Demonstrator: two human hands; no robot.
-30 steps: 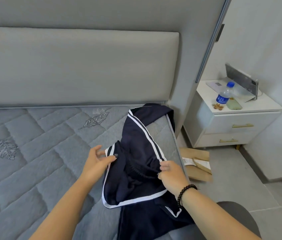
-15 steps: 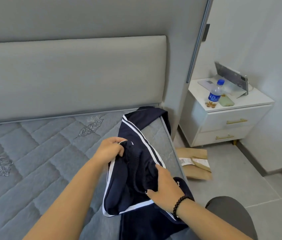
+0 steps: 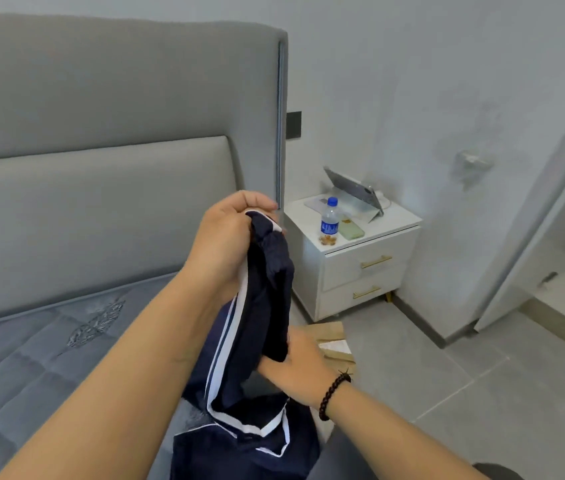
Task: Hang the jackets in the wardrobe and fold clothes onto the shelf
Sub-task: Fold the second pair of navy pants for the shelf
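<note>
A navy garment with white stripes hangs in the air above the right edge of the grey mattress. My left hand grips its bunched top end, raised in front of the headboard. My right hand, with a dark bead bracelet on the wrist, holds the garment lower down, its fingers tucked under a dark fold. The garment's lower part drapes down over the bed's edge toward me. No wardrobe or shelf is in view.
A grey padded headboard stands behind the bed. A white nightstand at the right carries a water bottle, a phone and a propped tablet. A cardboard box lies on the tiled floor beside the bed. A white door stands at far right.
My left hand has lifted the garment's top end off the mattress and up in front of the headboard. My right hand stayed on the lower part. The view swung right.
</note>
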